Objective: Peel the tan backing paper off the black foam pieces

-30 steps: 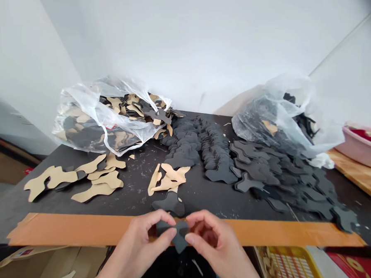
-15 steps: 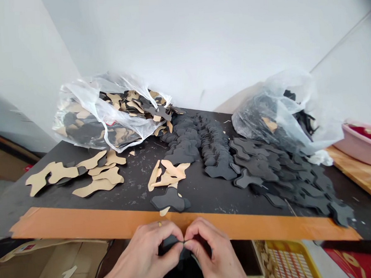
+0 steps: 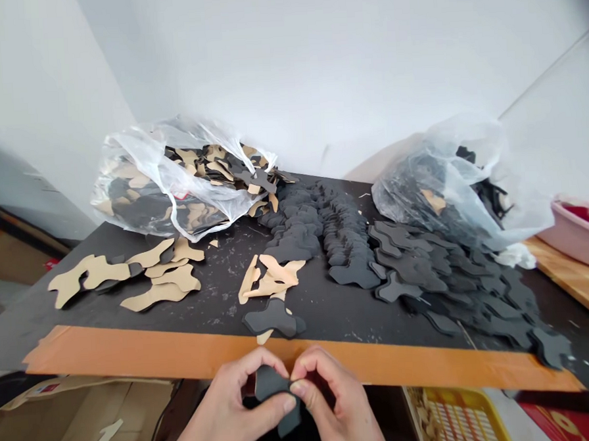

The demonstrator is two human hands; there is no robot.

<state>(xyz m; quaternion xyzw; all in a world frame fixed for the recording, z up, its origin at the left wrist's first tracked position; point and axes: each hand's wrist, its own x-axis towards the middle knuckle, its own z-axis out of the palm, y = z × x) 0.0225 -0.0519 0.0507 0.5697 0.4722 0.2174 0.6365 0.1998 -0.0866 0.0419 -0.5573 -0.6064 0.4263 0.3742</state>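
A dark grey, curved flat piece (image 3: 272,383) is held between my two hands in front of the table's near edge. My left hand (image 3: 245,401) pinches it with thumb and fingers. My right hand (image 3: 331,396) grips its right end, fingertips touching those of my left hand. Just beyond my hands lies another dark piece (image 3: 274,317) on the table, with a small beige scrap (image 3: 264,337) beside it. Crumpled peach-beige sheets (image 3: 272,277) lie behind that piece.
Beige-faced pieces (image 3: 164,286) lie at left, rows of overlapping dark pieces (image 3: 348,244) at centre and right. Two plastic bags (image 3: 200,212) (image 3: 421,181) stand behind. A pink basin (image 3: 581,232) is far right; below are a cardboard box (image 3: 121,414) and yellow basket (image 3: 465,415).
The dark piece has come up into fuller view between my hands. My left thumb now lies across its face. The view has shifted slightly, moving the table's contents rightward.
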